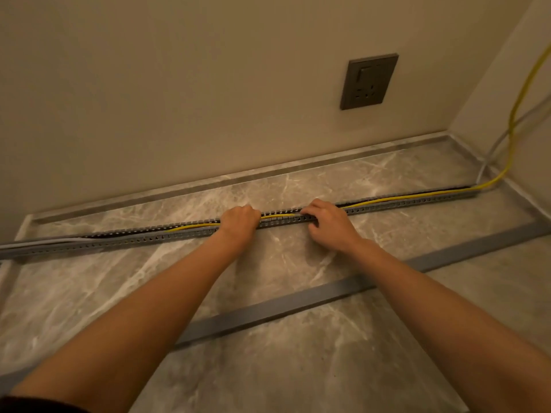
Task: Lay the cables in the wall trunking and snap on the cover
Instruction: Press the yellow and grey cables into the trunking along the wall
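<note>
A grey slotted trunking (387,201) lies open along the marble floor (298,180), a little way out from the wall (179,99) and roughly parallel to its skirting. A yellow cable (402,197) runs inside the channel, leaves it at the right-hand end and climbs the side wall in the corner beside a grey cable (495,144). At the far left a grey cable (or a bundle, too blurred to tell) lies in the channel.

Both hands are on the middle of the trunking, near each other. The left hand (240,223) is curled into a closed grip over the trunking, with the yellow cable passing under it. The right hand (325,223) rests with bent fingers (310,210) pressing on the slotted walls; whether they pinch the cable, I cannot tell.

The trunking cover (298,302), a long plain grey strip, lies loose on the floor nearer the person, under both forearms. A dark wall socket (369,81) sits above.
</note>
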